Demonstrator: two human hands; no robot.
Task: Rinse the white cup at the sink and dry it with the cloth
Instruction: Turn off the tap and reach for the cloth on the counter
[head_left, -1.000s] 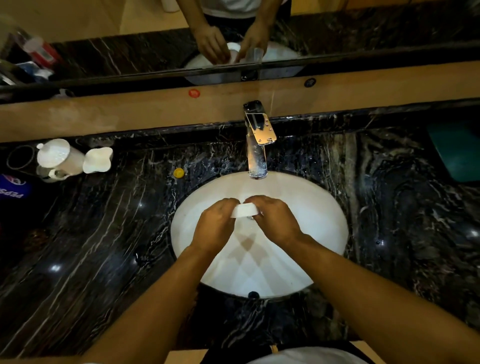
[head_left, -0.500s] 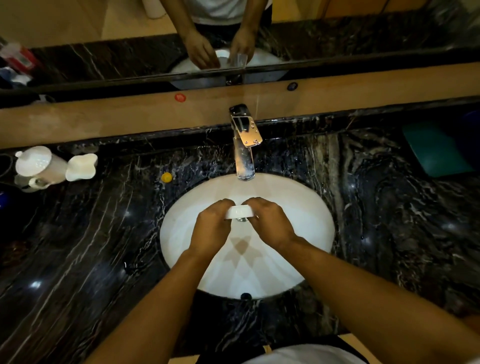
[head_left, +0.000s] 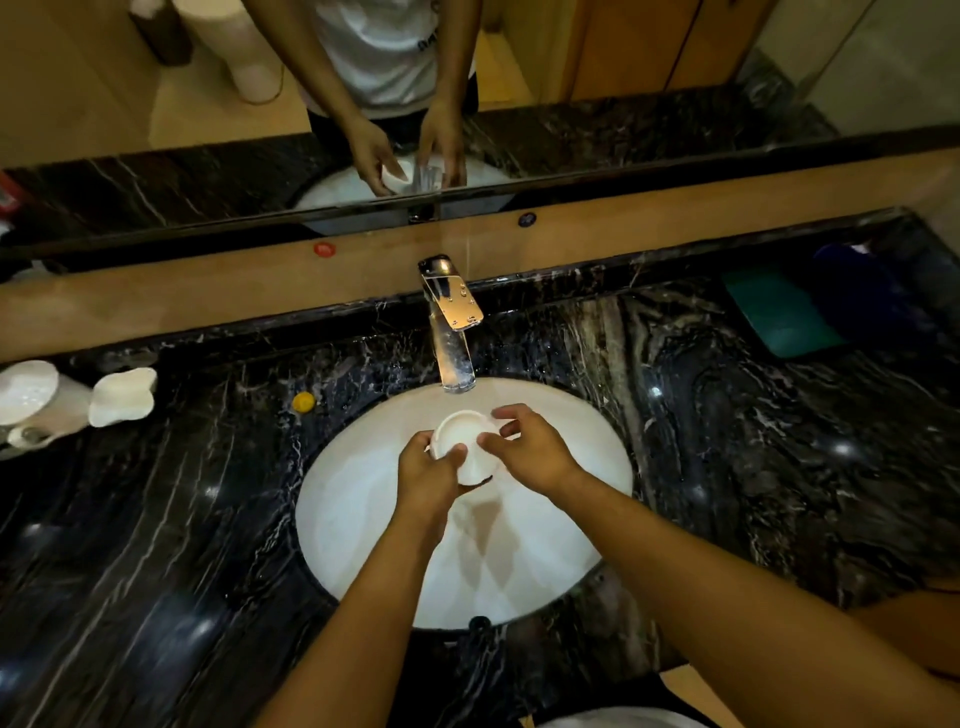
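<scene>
kettle (head_left: 31, 400) far left | yellow cap (head_left: 303, 401) on counter | mirror (head_left: 623, 62) behind

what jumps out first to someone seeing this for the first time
Two bare hands meet over the white sink, the left hand gripping a white cup and the right hand touching its rim, just below the chrome faucet. Around it spreads glossy black marble counter, a teal cloth lying far right.

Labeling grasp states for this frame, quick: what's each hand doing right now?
Left hand: closed around the white cup, holding it over the sink.
Right hand: fingers on the cup's rim, gripping it too.
</scene>
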